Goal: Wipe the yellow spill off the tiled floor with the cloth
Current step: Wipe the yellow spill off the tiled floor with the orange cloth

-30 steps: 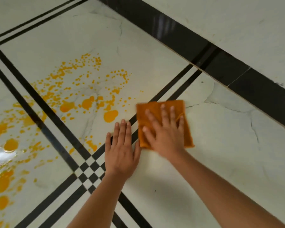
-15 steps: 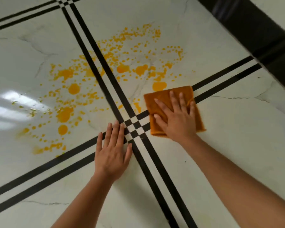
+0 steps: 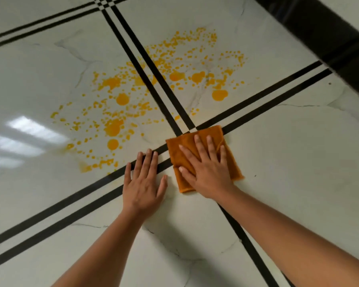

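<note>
Head view. Found the right hand (image 3: 209, 172) pressed flat on a folded orange cloth (image 3: 179, 149), with fingers straight and fanned wide and none curled round the fabric. Saw the cloth lying square on the white tiled floor (image 3: 294, 166), its far corner at the crossing of the paired black inlay stripes (image 3: 166, 90). Could still see its left, far and right edges past the palm and fingers.

Found the left hand (image 3: 143, 183) just beside the cloth on its left, with a narrow strip of bare tile between thumb and fabric. Saw it palm down on the floor, fingers straight and close together, tips laid across one pair of stripes, holding nothing.

Spotted the yellow spill (image 3: 114, 127) beyond both hands, unwiped. Made out large blobs and fine spatter spread over two tiles, on either side of the stripes running away from the camera. Noted its nearest drops a little ahead of the left fingertips and near the cloth's far corner, with the larger blobs well apart from the fabric. Saw a faint smear at its near left edge.

Noted a broad dark band (image 3: 330, 38) across the upper right and a pale glare (image 3: 27, 129) on the tiles at the left.
</note>
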